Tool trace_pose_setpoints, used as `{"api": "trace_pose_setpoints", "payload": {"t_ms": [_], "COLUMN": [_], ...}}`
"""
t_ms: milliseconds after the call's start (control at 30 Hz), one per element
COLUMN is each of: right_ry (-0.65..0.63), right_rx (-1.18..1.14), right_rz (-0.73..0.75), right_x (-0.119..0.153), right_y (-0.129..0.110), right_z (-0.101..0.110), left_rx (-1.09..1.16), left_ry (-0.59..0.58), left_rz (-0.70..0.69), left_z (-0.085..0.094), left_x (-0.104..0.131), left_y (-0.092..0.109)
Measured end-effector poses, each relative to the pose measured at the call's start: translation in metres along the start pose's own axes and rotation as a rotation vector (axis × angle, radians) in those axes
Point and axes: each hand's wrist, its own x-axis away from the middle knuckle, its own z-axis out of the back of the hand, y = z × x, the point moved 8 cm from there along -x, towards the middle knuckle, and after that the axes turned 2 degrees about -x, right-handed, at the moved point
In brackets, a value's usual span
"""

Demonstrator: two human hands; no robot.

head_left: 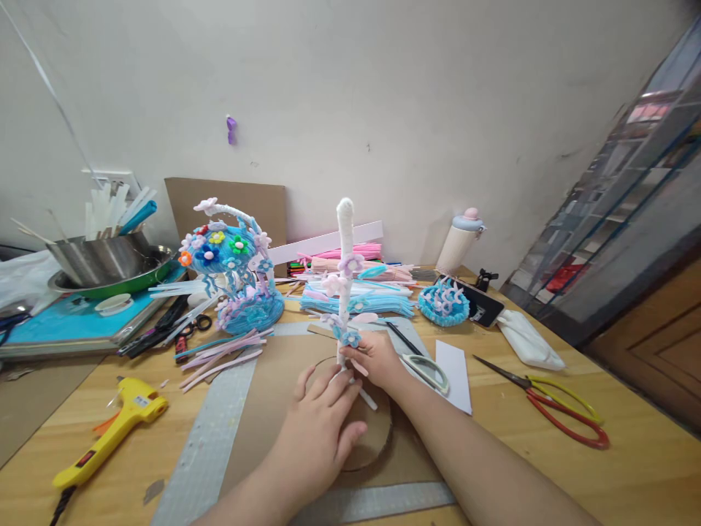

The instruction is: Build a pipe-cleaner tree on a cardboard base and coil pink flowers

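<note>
My right hand [377, 359] grips the lower end of a white fuzzy pipe-cleaner stem [345, 234], which stands upright. Pink, lilac and blue pipe-cleaner flowers [351, 264] are fixed along it. My left hand [320, 424] lies with fingers spread on a round cardboard disc [377, 431], its fingertips close to the stem's foot. Whether they touch the stem I cannot tell. A short pale strip [368, 399] sticks out beside the fingers. Beneath the disc is a larger cardboard sheet [252, 431] on a grey cutting mat [205, 438].
To the left lie a yellow glue gun [123, 420] and pipe-cleaner pieces [224, 358]. A flower-covered blue lamp-like craft [233, 256] stands behind them. Pipe-cleaner bundles [355, 301], a blue fuzzy bowl [443, 303] and a bottle [460, 245] are at the back. Red-and-yellow scissors [553, 405] lie right.
</note>
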Motion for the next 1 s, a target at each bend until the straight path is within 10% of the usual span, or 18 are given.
{"api": "trace_pose_setpoints", "payload": {"t_ms": [1000], "right_ry": [0.004], "right_rx": [0.042], "right_rz": [-0.018], "right_x": [0.0], "right_y": [0.0], "right_z": [0.003], "left_rx": [0.045], "left_ry": [-0.131], "left_rz": [-0.048], "left_z": [-0.012], "left_x": [0.004], "left_y": [0.009]}}
